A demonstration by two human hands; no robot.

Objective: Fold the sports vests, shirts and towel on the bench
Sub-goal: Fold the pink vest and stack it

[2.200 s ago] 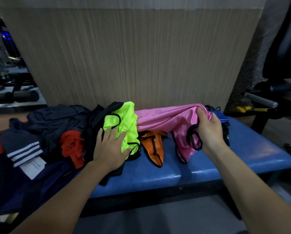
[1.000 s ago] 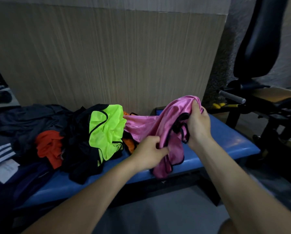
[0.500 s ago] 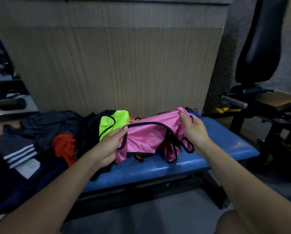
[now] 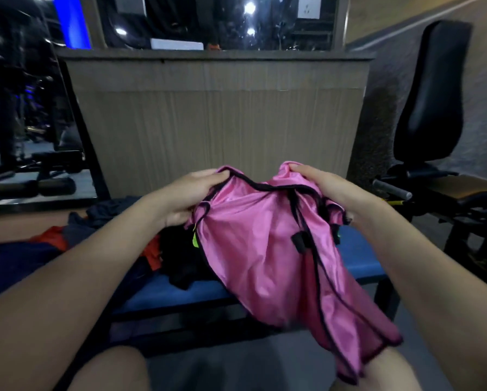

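Both hands hold the pink vest (image 4: 265, 249) up above the blue counter (image 4: 358, 266). The left hand (image 4: 191, 193) and the right hand (image 4: 324, 184) have their fingers curled around its black-trimmed top edge.

wall: wood-grain panel (image 4: 219, 131) straight ahead, ledge on top | above: dark glass (image 4: 219, 21) with bright light spots, white socket plate (image 4: 309, 7) | left: dim gym area, blue-lit column (image 4: 71, 21) | right: black padded seat back (image 4: 431, 91) on a machine frame | floor: grey (image 4: 236, 365)
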